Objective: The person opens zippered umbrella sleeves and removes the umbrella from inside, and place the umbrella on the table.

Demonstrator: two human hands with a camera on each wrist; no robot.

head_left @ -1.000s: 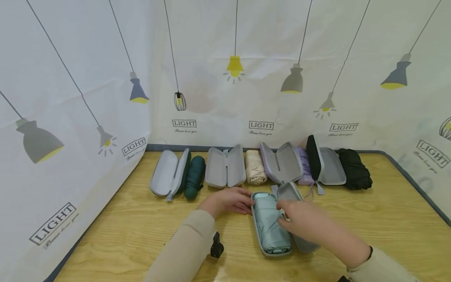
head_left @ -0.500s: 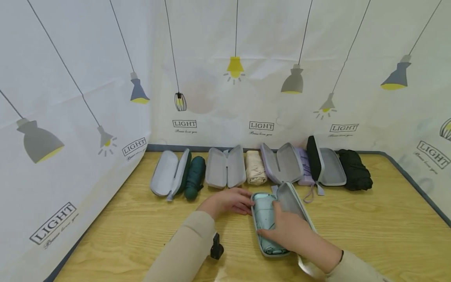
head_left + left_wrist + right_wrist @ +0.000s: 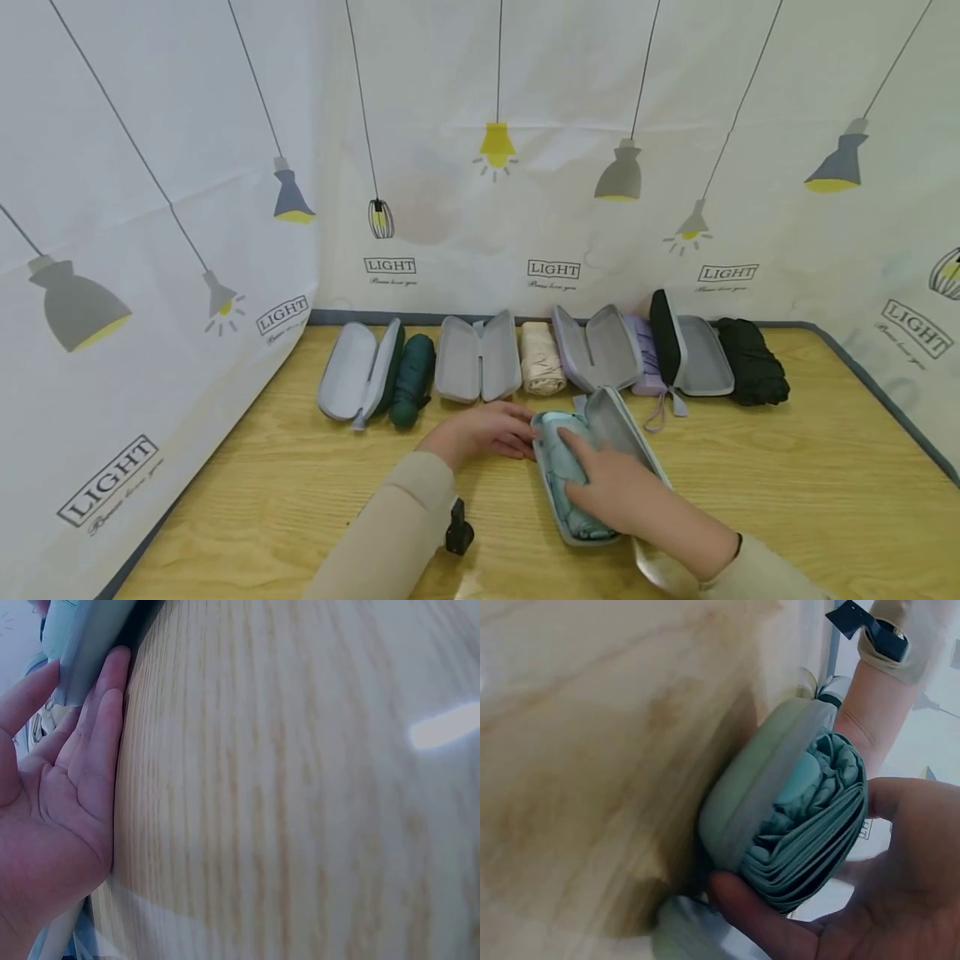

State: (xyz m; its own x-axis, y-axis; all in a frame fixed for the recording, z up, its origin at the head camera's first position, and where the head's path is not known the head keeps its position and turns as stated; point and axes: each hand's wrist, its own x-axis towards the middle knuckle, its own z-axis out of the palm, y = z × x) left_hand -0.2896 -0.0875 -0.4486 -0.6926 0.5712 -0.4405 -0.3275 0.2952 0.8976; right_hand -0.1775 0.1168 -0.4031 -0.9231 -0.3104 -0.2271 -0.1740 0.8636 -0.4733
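A light teal folding umbrella (image 3: pixel 564 467), bunched up, lies in an unzipped pale green case (image 3: pixel 546 508) with grey lining. In the right wrist view the umbrella's pleated end (image 3: pixel 810 847) bulges above the case rim. My right hand (image 3: pixel 622 492) straddles the umbrella from the right, thumb on one side, fingers on the other. The case's lid (image 3: pixel 618 425) stands partly raised at the right, partly hidden by that hand. At the case's left side rests my left hand (image 3: pixel 487 429), its fingers straight against the lower wall and its thumb at the rim.
Along the back edge stand a dark green case (image 3: pixel 352 367) and green umbrella (image 3: pixel 411 379), a grey-lined case (image 3: pixel 459 362), a beige umbrella (image 3: pixel 542 358), a purple case (image 3: pixel 600 346) and purple umbrella (image 3: pixel 648 358), a black case (image 3: pixel 705 358) and black umbrella (image 3: pixel 753 367).
My right hand has moved left from the lid side onto the umbrella, and its index finger has shifted further left across the top. The left hand has stayed at the case's side.
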